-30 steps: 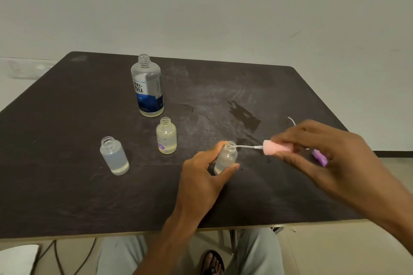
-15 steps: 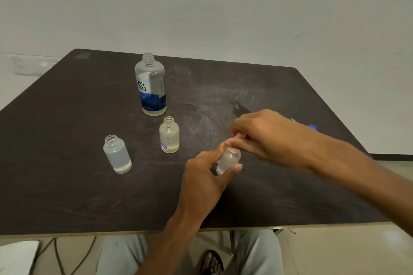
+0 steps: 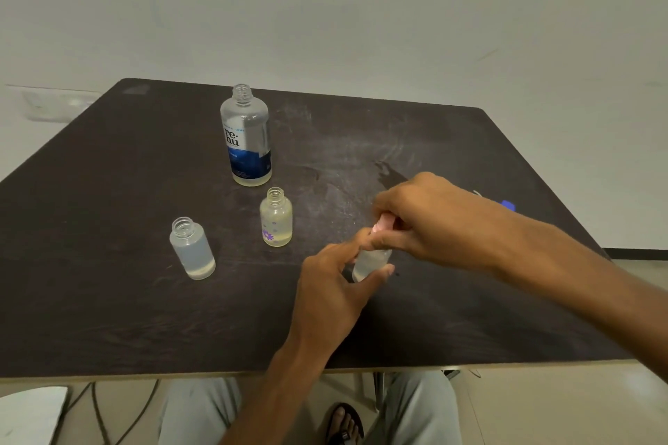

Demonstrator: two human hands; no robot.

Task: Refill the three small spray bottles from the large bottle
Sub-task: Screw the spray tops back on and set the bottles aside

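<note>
Left hand grips the small bottle near the surface's front edge, fingers curled round it. Right hand pinches the pink cap on its neck. Large bottle stands uncapped toward the back edge, two open small bottles nearer, left.

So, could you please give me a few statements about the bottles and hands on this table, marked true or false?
1. The large bottle stands uncapped. True.
2. The left hand holds the frosted bottle. False: it grips the small bottle under the right hand.
3. The flower-print bottle lies on its side. False: it stands upright.
4. The right hand holds a pink spray cap at that bottle's mouth. True.
</note>
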